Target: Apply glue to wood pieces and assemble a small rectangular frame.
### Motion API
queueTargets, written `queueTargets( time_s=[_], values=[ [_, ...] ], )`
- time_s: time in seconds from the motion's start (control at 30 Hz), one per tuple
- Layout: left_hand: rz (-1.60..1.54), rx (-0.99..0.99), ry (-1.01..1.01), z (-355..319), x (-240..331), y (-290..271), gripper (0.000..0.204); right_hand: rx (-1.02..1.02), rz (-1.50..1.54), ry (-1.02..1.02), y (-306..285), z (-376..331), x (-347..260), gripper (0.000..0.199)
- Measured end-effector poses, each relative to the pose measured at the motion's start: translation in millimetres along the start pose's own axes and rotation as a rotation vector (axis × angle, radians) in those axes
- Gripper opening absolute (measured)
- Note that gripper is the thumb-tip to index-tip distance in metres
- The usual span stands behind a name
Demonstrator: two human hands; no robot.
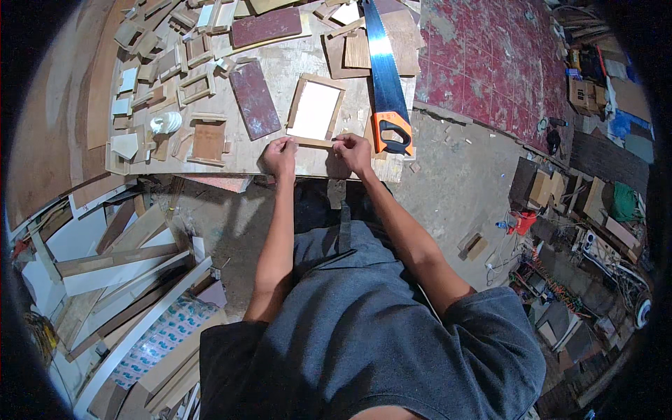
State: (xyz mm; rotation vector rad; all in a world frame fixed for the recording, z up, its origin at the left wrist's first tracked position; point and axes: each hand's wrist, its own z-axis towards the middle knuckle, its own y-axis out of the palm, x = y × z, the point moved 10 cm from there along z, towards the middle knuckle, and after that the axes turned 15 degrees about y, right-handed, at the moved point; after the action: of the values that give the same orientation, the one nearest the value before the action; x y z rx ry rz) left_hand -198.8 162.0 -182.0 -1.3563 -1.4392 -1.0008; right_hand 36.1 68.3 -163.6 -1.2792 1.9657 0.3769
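Left hand [279, 155] and right hand [353, 152]: both closed in a pinch on the near rail of a small wooden frame [315, 110], fingertips curled over the strip, one hand at each end. Which fingers bear the load cannot be resolved from the head view.

The frame lies flat on the plywood worktable [280, 70], directly ahead of the hands and just inside the table's near edge. It is rectangular, thin pale wood strips around a white panel. Long axis runs away from the person, tilted slightly to the right at the far end. The near rail runs crosswise between the two hands; both hands are equally close to it, the right sitting a little farther forward.

Just right of the right hand: a handsaw [386, 77] with orange-and-black handle, blade pointing away, near but not touching the frame. Left of the frame: a dark reddish board [255, 99], apart from it. Farther left: a white bulb-shaped object [166, 122] amid many small wood offcuts [157, 63] and partly built frames.

Below the table edge, left: a stack of loose planks [119, 266] on the floor.
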Motion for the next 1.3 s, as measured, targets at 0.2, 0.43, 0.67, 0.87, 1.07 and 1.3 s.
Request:
queueTargets(
  time_s=[0.2,0.43,0.67,0.87,1.07,1.3],
  values=[
    [-0.059,0.139,-0.033,4,-3,4,0.015,0.047,-0.103,-0.028,1,16,0,0.012],
    [0.048,0.236,0.083,14,-7,-4,0.017,0.052,0.028,-0.020,5,13,3,0.012],
    [0.222,0.229,0.142,20,-7,-8,0.017,0.096,-0.023,-0.045,8,11,1,0.014],
    [0.239,0.176,0.221,18,6,-3,0.017,0.100,-0.038,-0.037,6,13,7,0.014],
    [0.177,0.159,0.110,19,-5,-9,0.015,0.079,-0.036,-0.054,10,8,0,0.013],
    [0.271,0.152,0.133,11,12,-1,0.023,0.125,-0.090,-0.068,1,7,-3,0.013]
  ],
)
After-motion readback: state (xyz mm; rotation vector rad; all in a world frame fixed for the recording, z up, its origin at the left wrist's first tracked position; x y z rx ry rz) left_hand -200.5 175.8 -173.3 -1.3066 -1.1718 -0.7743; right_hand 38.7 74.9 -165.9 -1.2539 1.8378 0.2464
